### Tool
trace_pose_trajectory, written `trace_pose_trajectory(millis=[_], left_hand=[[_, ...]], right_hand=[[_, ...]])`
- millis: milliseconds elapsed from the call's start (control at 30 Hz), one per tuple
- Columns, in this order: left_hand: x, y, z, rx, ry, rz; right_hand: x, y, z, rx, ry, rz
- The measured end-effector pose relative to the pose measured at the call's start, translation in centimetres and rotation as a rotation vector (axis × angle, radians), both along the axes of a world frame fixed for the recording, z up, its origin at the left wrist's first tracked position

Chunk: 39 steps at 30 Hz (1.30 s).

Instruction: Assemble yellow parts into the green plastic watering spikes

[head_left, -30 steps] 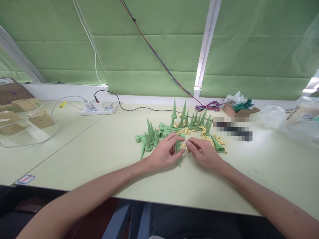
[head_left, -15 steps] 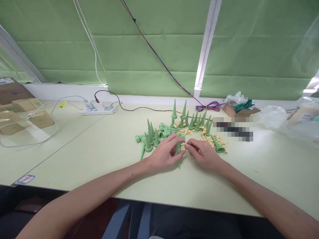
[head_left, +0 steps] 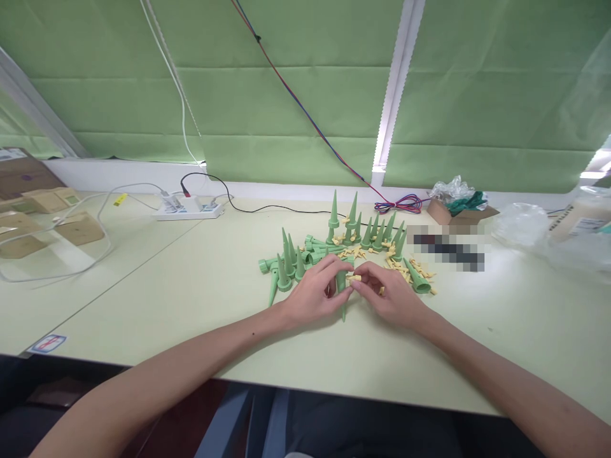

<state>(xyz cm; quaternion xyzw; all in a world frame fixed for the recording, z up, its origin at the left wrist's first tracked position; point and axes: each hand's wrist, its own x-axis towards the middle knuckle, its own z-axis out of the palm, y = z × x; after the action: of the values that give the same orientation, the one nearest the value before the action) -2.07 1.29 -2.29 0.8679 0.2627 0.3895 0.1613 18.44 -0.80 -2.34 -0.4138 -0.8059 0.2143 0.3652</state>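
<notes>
My left hand is closed around a green plastic spike, its pointed tip directed towards me. Between the thumb and fingers of my right hand is a small yellow valve piece, its left end up against the side of the spike. Whether that end sits inside the spike cannot be made out. Beyond my hands, several green spikes stand upright on their wide ends. Loose yellow valve pieces lie scattered among them, and one green spike rests on its side by my right hand.
On the left are a white power strip with cables and some cardboard pieces. A small cardboard box, clear plastic bags and a coiled red-blue wire sit at the back right. The table's front edge runs below my arms.
My right fingers have shifted their grip, and the yellow valve piece now shows more plainly, level between my hands. The left hand with the spike has barely moved.
</notes>
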Motion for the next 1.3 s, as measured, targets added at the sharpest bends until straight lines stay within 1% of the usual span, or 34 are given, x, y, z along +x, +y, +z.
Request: trace_pose_trajectory(millis=[133,467,700,800,900,1100,1300], left_hand=[[0.03,0.06,-0.06,0.014,0.001,0.003],[-0.02,-0.16,0.15,-0.017,0.029,-0.008],[0.07,-0.17,0.15,-0.015,0.023,-0.01],[0.07,-0.08,0.15,-0.008,0.003,0.002],[0.08,0.04,0.12,0.0,-0.025,0.004],[0.07,0.02,0.08,-0.008,-0.009,0.003],[-0.04,-0.1,-0.02,-0.007,0.009,0.005]], right_hand=[[0.07,0.04,-0.16,0.027,0.003,0.009],[0.13,0.22,-0.26,0.074,-0.06,-0.021],[0.07,0.36,-0.33,0.036,-0.082,-0.039],[0.02,0.2,-0.17,0.018,-0.041,-0.05],[0.01,0.05,-0.03,0.002,0.012,-0.016],[0.03,0.07,0.05,0.028,-0.007,-0.006],[0.2,0.31,-0.35,0.063,-0.057,-0.025]])
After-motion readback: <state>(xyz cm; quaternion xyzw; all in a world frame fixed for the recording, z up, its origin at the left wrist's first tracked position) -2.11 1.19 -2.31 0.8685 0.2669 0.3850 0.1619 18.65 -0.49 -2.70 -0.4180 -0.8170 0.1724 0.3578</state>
